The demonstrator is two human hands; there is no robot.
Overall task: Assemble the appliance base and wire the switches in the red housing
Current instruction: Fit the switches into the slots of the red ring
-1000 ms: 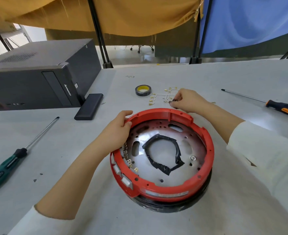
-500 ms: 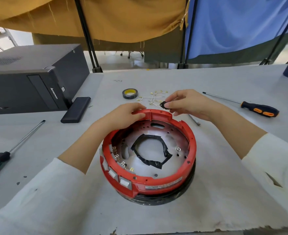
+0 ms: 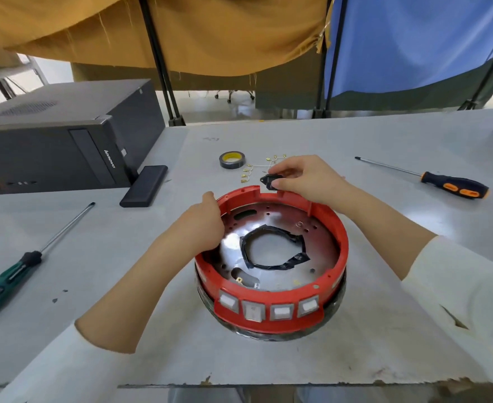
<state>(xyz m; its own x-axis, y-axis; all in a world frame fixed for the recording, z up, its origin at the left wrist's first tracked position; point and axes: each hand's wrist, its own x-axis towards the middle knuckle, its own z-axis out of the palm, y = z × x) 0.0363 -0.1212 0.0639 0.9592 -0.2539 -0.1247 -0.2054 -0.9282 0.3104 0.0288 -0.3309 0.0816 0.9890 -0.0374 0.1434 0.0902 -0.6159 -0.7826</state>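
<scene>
round red plastic housing (image 3: 271, 315) with four white rocker switches (image 3: 268, 310), on grey worktop (image 3: 384, 330) before us. our left hand (image 3: 201, 228) grips its far-left rim; our right hand (image 3: 306, 178) pinches a small black plastic part (image 3: 269, 180) above the far rim.

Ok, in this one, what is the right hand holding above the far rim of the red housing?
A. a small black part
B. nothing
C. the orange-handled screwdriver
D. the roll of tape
A: the right hand pinches a small black part just above the far rim of the red housing.
</scene>
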